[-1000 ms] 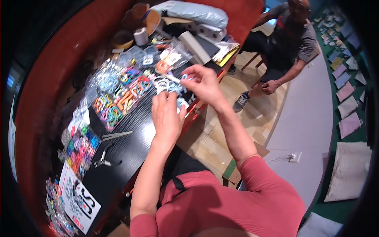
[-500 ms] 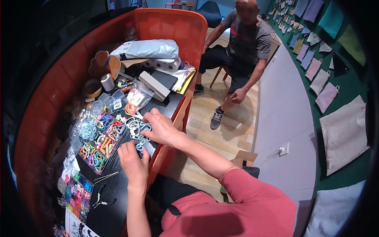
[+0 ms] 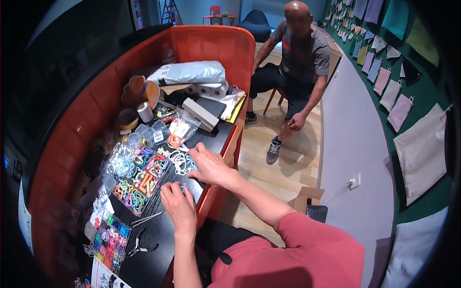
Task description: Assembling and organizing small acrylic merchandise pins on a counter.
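My right hand [image 3: 211,165] reaches over the tabletop from the right, thumb and fingertips apart beside a pile of white key-ring clasps [image 3: 180,163]. Some pale blue clasps [image 3: 191,164] show between that thumb and the fingers. Nearer to me, my left hand [image 3: 178,209] rests low over the black table [image 3: 161,235], its fingers bent down and the thumb apart. A small bluish piece shows by its fingertips, too small to name. Left of both hands lies a divided clear box [image 3: 132,207] of colourful clasps. Tweezers [image 3: 146,219] and black-handled pliers [image 3: 142,245] lie beside my left hand.
A bead box [image 3: 108,240] stands at the near left. Farther back are a white tape roll [image 3: 144,112], a long pale box [image 3: 199,115] and a grey plastic parcel [image 3: 192,73]. An orange-red partition [image 3: 218,45] encloses the table. Another person [image 3: 305,57] sits beyond it.
The whole view has shifted, so the table sits further right and lower. My left hand has drawn slightly away from my right hand and the pale blue clasps.
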The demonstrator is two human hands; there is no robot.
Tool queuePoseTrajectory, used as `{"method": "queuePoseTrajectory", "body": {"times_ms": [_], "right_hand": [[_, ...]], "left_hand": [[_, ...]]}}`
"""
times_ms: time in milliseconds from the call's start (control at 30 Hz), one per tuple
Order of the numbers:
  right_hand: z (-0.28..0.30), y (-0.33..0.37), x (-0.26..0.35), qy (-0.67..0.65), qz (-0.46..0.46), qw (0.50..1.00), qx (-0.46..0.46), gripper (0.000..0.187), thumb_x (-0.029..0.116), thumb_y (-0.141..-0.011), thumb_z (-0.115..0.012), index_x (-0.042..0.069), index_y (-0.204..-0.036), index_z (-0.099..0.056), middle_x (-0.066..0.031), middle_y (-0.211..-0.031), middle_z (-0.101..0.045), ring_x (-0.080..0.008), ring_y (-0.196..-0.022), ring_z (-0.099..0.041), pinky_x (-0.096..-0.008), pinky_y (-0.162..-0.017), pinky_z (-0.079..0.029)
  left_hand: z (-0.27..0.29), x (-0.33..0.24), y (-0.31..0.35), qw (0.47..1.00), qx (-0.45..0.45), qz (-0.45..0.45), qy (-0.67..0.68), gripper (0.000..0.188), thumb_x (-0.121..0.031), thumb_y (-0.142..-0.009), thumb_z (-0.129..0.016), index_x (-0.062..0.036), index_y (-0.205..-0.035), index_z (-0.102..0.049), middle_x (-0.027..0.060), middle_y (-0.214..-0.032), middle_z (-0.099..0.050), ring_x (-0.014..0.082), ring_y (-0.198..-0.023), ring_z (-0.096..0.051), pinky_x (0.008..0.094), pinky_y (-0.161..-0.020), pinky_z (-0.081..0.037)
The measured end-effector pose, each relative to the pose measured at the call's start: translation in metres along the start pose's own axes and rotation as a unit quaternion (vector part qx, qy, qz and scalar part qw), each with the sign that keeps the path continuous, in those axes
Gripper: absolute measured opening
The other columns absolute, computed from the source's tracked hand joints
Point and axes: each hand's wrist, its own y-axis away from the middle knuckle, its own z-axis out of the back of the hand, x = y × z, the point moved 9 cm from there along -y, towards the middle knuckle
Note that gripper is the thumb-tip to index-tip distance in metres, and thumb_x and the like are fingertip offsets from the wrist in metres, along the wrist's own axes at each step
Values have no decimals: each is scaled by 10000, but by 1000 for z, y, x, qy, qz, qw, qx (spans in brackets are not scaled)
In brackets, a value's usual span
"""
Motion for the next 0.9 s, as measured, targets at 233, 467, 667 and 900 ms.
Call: {"method": "queuePoseTrajectory", "body": {"times_ms": [233,467,667,900], "right_hand": [[-6,3,-2,-5,-25,1000,2,401,134,-740,-833,-50,-1005,-594,-275,-1018,-616,-444,-888,-676,-494,-741,-553],[-5,12,-5,-13,-13,996,-88,366,128,-760,-816,-41,-991,-587,-240,-969,-604,-431,-807,-667,-501,-711,-543],[30,19,15,-258,-26,959,-116,331,129,-774,-801,-4,-1021,-625,-160,-908,-595,-296,-733,-616,-387,-689,-521],[26,39,129,-96,278,953,69,472,155,-669,-823,38,-1074,-612,-125,-1074,-600,-335,-995,-615,-407,-815,-516]], "left_hand": [[2,-1,-3,997,7,22,-76,152,-103,-934,-608,-6,-1029,-539,163,-983,-573,359,-980,-546,477,-870,-415],[-3,62,12,821,-68,316,471,178,-188,-1022,-521,-16,-991,-558,51,-872,-525,146,-809,-521,325,-721,-441],[-13,35,21,257,-39,401,878,283,-301,-989,-561,-29,-1063,-584,83,-942,-587,218,-936,-582,405,-902,-481],[-16,25,43,252,-13,453,855,365,-291,-1013,-540,-48,-1282,-578,148,-1211,-657,319,-1208,-591,515,-1068,-455]]}}
